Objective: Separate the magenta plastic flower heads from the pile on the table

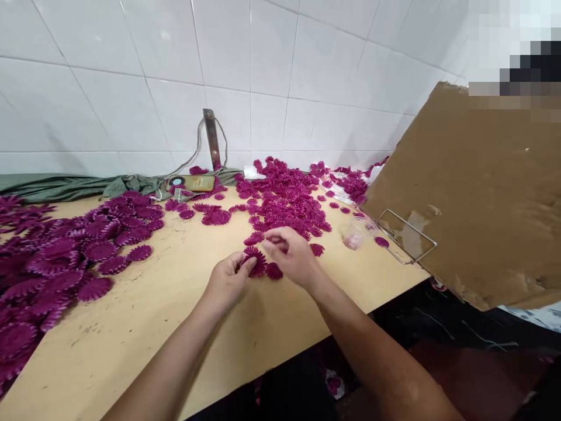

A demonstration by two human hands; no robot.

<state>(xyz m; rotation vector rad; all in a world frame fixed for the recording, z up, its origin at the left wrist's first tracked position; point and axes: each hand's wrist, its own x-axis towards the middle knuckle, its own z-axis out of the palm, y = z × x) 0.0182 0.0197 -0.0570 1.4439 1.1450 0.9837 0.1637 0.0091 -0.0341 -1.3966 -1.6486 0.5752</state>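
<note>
My left hand (232, 273) pinches a purple fringed flower disc (258, 261) by its left edge, thumb on top. Just above and to the right, my right hand (289, 251) is closed, its thumb and fingertips drawn together beside that disc. Whatever is between those fingertips is too small to make out. A smaller purple disc (274, 271) lies on the table below my right hand. Past my hands spreads a heap of small purple flower discs (289, 196), one of them touching the area by my right fingertips.
Larger purple discs (56, 263) are piled at the left of the table (175, 327). A yellow phone (193, 183) lies by the green cloth (74, 186) along the tiled wall. To the right are a clear plastic cup (353, 235), a wire frame (409, 237) and a leaning brown board (473, 193).
</note>
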